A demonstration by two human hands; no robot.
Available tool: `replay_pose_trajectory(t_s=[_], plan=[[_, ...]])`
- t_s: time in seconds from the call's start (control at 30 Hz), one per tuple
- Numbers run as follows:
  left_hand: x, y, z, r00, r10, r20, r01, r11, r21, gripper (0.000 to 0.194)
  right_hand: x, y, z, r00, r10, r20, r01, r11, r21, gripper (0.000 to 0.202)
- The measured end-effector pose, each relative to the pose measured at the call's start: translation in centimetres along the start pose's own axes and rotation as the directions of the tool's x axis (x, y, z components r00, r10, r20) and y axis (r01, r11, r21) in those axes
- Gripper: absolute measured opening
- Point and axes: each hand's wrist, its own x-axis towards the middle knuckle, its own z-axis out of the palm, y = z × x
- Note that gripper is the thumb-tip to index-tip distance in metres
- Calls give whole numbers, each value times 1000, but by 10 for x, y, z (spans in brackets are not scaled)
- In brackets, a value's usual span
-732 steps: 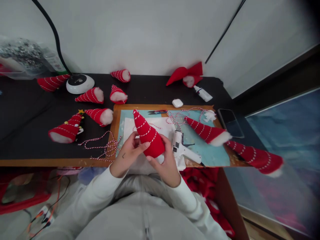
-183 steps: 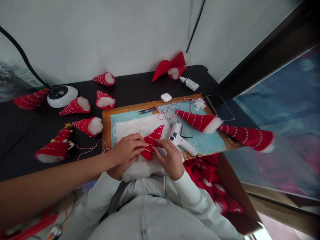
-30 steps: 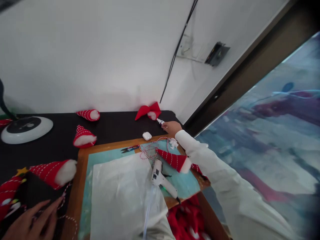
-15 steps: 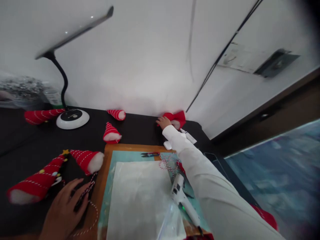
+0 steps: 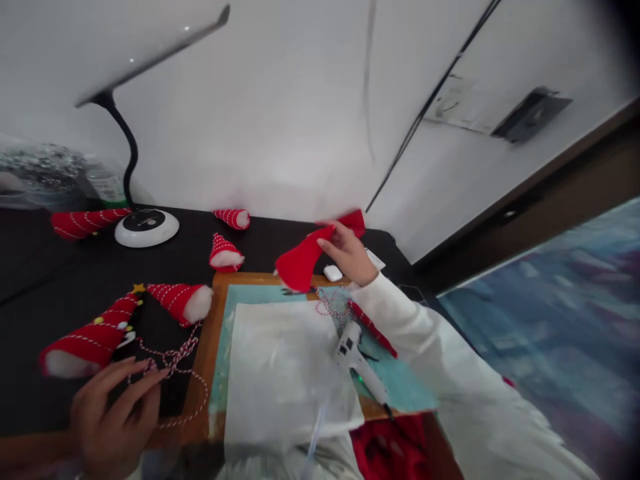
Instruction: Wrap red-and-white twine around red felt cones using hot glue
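My right hand (image 5: 347, 250) pinches a red felt cone (image 5: 300, 262) by its narrow end, the wide end hanging down to the left over the mat's back edge. At the lower left, my left hand (image 5: 120, 407) has its fingers curled on a loose bundle of red-and-white twine (image 5: 175, 357); a loop of it trails onto the board. Just beyond that hand lie a stuffed red cone with a yellow star and small beads (image 5: 93, 340) and a twine-wrapped stuffed cone (image 5: 183, 301). Another red felt piece (image 5: 354, 221) lies behind my right hand, partly hidden.
A white sheet (image 5: 280, 367) covers much of the blue mat (image 5: 223, 360) on a wooden board. A white glue gun (image 5: 361, 363) and more twine (image 5: 333, 303) lie at its right. Smaller wrapped cones (image 5: 225, 253), a lamp base (image 5: 147, 228) and a white case (image 5: 333, 272) stand farther back.
My right hand has picked up a red felt cone from the back of the table and drawn it nearer and left. My left hand has shifted slightly, staying at the twine.
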Motion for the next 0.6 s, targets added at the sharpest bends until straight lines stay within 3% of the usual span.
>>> replay_pose_trajectory(t_s=[0.03,0.07,0.1,0.17,0.23,0.3,0.4,0.53,0.6], plan=[[7,16,-2,994,-21,-106,18,999,-27,20,-20,-14,2,999,-6,39,-6,959,284,40],[14,35,-2,989,-62,-136,47,993,-112,21,-38,-28,5,995,-3,99,-47,865,500,40],[23,55,-1,987,-129,-95,103,966,-239,20,-54,-42,8,990,12,141,-99,774,626,38],[38,95,9,971,-196,137,237,870,-433,25,-79,-65,12,978,44,204,-184,647,740,36],[49,126,25,933,-157,323,295,849,-438,51,-97,-82,17,972,77,221,-221,616,757,37],[54,144,40,854,-129,504,378,820,-430,68,-111,-93,19,975,119,189,-221,632,742,37],[52,153,52,709,-109,697,536,726,-431,61,-129,-100,21,982,167,84,-179,714,677,30],[45,149,51,585,53,809,637,587,-499,40,-152,-99,26,989,119,-88,-58,857,511,21],[44,147,52,549,144,823,660,530,-533,36,-160,-100,34,987,101,-123,-31,880,475,20]])
